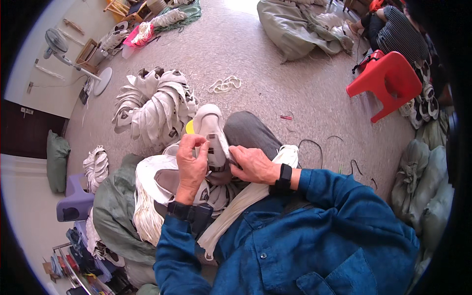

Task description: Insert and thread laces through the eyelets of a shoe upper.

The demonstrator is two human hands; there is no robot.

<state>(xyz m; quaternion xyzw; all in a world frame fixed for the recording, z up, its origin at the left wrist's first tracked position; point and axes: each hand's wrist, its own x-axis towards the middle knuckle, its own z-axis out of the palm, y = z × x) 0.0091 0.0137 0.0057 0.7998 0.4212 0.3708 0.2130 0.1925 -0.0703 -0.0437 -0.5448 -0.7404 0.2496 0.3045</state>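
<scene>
the white shoe upper [210,129] lies on the person's lap at the middle of the head view, its toe pointing toward twelve o'clock and resting against the grey-trousered knee [248,132]. the left hand [191,164] is clenched on the shoe's lacing area from the nine o'clock side, fingers curled over its edge. the right hand [253,164] comes in from three o'clock and pinches the same area, its fingertips touching the shoe just beside the left hand's thumb. both wrists carry dark bands, and the sleeves are blue.

a bundle of white laces [241,201] drapes over the lap from under the right wrist down toward six o'clock. another thick bunch of white laces [146,216] hangs at seven o'clock of the hands, beside more shoe uppers lying on a grey-green sack [114,211].

on the floor [275,64] at eleven o'clock of the hands stands a pile of white shoe uppers [155,105]. a few loose white laces [225,84] lie at twelve o'clock. a red plastic stool [386,81] sits well apart at two o'clock, with another person in a striped top [400,32] beyond it. a standing fan [64,51] is at ten o'clock near the wall.
</scene>
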